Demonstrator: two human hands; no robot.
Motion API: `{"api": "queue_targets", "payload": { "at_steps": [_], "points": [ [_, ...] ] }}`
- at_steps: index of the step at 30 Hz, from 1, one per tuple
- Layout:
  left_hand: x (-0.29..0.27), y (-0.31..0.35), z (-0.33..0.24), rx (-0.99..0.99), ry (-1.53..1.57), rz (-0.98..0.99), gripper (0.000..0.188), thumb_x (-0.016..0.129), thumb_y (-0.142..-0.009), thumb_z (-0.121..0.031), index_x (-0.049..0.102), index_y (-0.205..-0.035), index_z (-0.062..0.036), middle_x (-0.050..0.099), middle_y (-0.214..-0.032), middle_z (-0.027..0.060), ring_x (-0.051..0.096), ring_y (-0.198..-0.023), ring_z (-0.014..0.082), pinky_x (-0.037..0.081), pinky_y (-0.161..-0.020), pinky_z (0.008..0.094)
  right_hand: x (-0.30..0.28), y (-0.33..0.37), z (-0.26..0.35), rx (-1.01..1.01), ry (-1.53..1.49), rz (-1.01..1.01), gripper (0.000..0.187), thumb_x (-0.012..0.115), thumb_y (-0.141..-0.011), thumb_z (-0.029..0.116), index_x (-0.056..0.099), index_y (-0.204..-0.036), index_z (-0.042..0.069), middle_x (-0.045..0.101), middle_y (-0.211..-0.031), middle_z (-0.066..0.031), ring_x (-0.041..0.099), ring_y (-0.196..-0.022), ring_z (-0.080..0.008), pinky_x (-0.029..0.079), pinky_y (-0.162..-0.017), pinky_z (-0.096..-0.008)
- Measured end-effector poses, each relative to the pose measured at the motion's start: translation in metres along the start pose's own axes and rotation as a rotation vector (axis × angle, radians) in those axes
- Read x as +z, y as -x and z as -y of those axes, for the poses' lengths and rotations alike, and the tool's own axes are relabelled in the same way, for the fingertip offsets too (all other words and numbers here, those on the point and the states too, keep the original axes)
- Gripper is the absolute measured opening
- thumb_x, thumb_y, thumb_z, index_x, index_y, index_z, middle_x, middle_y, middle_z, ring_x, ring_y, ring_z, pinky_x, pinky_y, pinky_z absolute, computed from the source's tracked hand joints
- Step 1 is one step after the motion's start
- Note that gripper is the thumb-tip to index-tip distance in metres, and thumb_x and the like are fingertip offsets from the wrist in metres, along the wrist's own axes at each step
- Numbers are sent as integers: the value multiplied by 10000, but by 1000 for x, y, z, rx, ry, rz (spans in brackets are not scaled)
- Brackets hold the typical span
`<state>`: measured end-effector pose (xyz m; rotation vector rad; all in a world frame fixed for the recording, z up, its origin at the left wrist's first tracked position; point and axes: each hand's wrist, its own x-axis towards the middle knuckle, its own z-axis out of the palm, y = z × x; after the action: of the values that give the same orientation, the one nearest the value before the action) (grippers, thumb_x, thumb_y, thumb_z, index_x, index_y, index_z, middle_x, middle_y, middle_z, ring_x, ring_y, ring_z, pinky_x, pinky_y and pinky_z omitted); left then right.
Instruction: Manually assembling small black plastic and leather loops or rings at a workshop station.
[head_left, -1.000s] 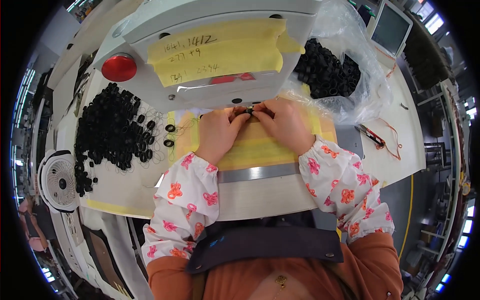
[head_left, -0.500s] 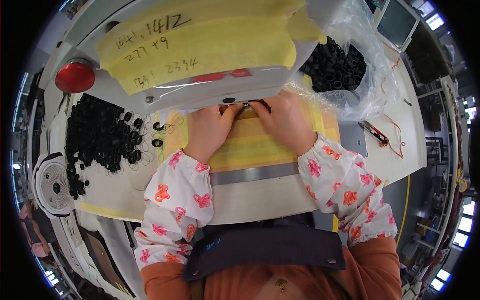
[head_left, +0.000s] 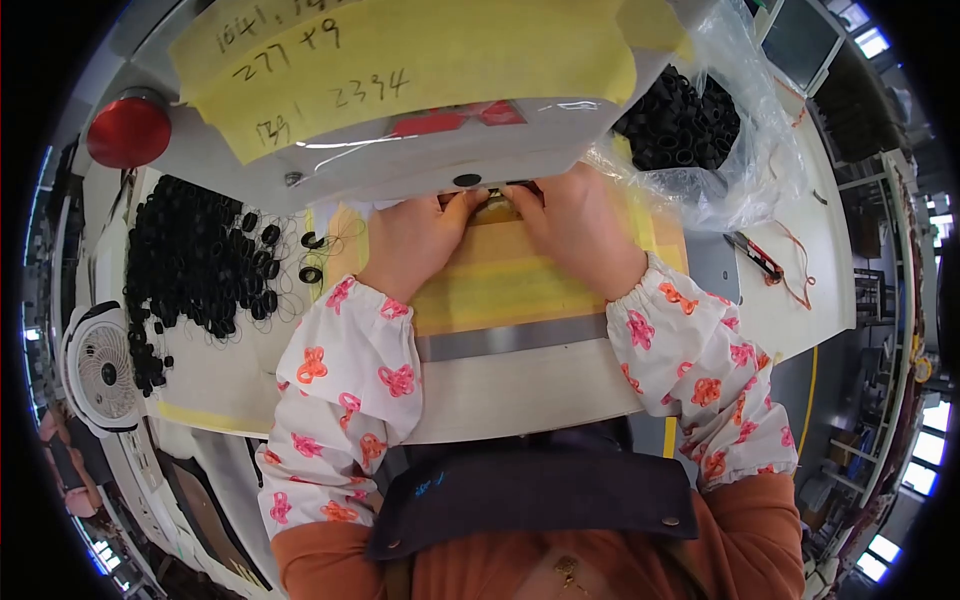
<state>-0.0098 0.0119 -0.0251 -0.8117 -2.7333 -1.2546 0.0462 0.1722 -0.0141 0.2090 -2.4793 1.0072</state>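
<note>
One white worktable [head_left: 500, 395] fills the middle of the view and bears all the work. A pale grey machine head [head_left: 400, 172] overhangs its far side; the front carries a broad strip of yellow tape [head_left: 480, 60] with handwriting. At the right lies an open clear plastic bag [head_left: 775, 140] holding many black rings [head_left: 685, 125]. At the left is a heap of black pieces [head_left: 185, 260], with fine threads trailing along its inner side. A white fan [head_left: 105, 370] stands at the table's left edge.

Both hands are at the lower edge of the machine head, wrists in patterned sleeves. Left hand [head_left: 415, 240]: thumb and forefinger pinched together on the near side of the work. Right hand [head_left: 580, 225]: the same, mirrored; the two thumb tips nearly meet. A red knob [head_left: 130, 132] sits left of the machine head; red-handled snips [head_left: 760, 260] lie at the right, out of use.

Smallest item: the small dark piece [head_left: 494, 192] between the fingertips, mostly hidden. Step in hand, as judged: holding and lining up this piece at the machine. Next move, as judged, calls for a steady, even pinch, with fingertips clear of any moving part.
</note>
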Motion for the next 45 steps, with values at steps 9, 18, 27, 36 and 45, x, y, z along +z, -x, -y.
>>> {"api": "queue_targets", "payload": {
  "at_steps": [9, 18, 27, 36, 45],
  "points": [
    [1, 7, 3, -21, -4, 14, 259, 629, -776, -280, 623, -814, -24, 570, -577, 54, 486, -493, 135, 377, -491, 287, 1, 4, 2, 61, 28, 61, 106, 585, -738, 55, 493, -768, 13, 552, -717, -172, 541, -682, -360, 437, -575, -428],
    [-1, -9, 1, -54, -40, 42, 242, 606, -767, -313, 647, -839, -86, 608, -649, 40, 562, -580, 173, 419, -542, 295, -3, -11, -1, 78, 31, 76, 114, 580, -744, 76, 496, -770, 3, 562, -704, -176, 550, -700, -351, 441, -605, -426],
    [7, 5, 6, 126, -25, -90, 276, 582, -757, -330, 629, -930, -120, 624, -905, 107, 579, -860, 287, 446, -719, 385, 2, 6, -3, 7, 63, 59, 181, 592, -726, 55, 510, -875, -3, 567, -708, -208, 551, -655, -382, 441, -575, -443],
    [-2, 10, -3, 49, -81, -72, 269, 575, -761, -354, 637, -764, -92, 633, -741, 81, 605, -671, 271, 468, -593, 372, 2, 4, -1, -18, 46, 37, 133, 623, -716, 74, 526, -784, 15, 577, -672, -139, 563, -625, -314, 446, -549, -388],
    [-58, 52, 19, -44, -341, -273, 338, 553, -789, -351, 613, -627, -61, 569, -573, 122, 558, -523, 302, 428, -483, 380, -12, 6, 8, -11, 9, -14, 138, 636, -721, 134, 550, -679, 34, 567, -639, -115, 555, -547, -294, 438, -502, -380]
  ]
}}
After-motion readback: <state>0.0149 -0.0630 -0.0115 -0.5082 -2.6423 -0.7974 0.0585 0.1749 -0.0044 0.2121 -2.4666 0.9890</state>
